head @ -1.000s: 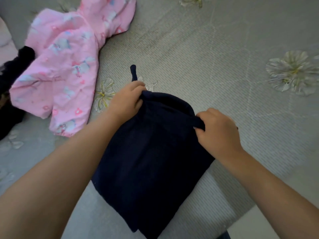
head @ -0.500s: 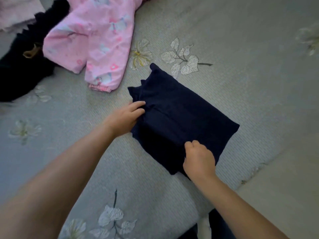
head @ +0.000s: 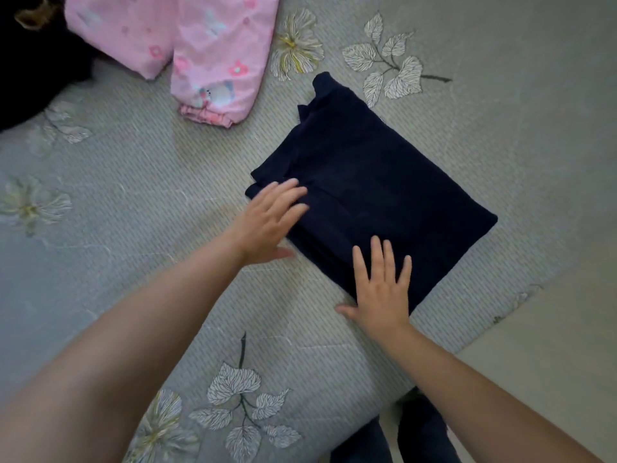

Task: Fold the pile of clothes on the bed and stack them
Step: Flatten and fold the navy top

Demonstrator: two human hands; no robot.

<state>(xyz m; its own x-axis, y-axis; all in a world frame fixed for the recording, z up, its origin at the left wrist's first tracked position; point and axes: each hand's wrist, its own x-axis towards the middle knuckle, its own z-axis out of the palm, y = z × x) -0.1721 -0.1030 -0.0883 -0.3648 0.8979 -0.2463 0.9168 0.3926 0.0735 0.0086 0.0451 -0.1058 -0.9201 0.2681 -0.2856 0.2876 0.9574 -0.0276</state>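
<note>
So the dark navy folded knit garment [head: 370, 195] is sitting flat on the grey quilted bedspread with the leaf-and-flower print [head: 133, 202], folded down to a rough rectangle with a bit of collar or cuff poking out at the far corner. Neither hand has a grip on anything. The left hand [head: 270, 225] has straight fingers lying across the near-left corner of the fabric, and the right hand [head: 380, 289] is spread flat, palm down, on the near edge — looks like smoothing to me.

Up beyond the left hand, well apart from it, there's a pink printed children's garment with elastic cuffs [head: 187, 55], and further left of that a black fuzzy heap of clothing [head: 36, 78], both unfolded as far as I can tell.

Handling-wise I'd guess the navy piece is soft, light and floppy — it'll sag and unfold if grabbed by one corner. Best bet is probably sliding both hands under the two opposite short sides, right where the palms are now, and lifting it level. No stack visible, so no idea where it goes.
</note>
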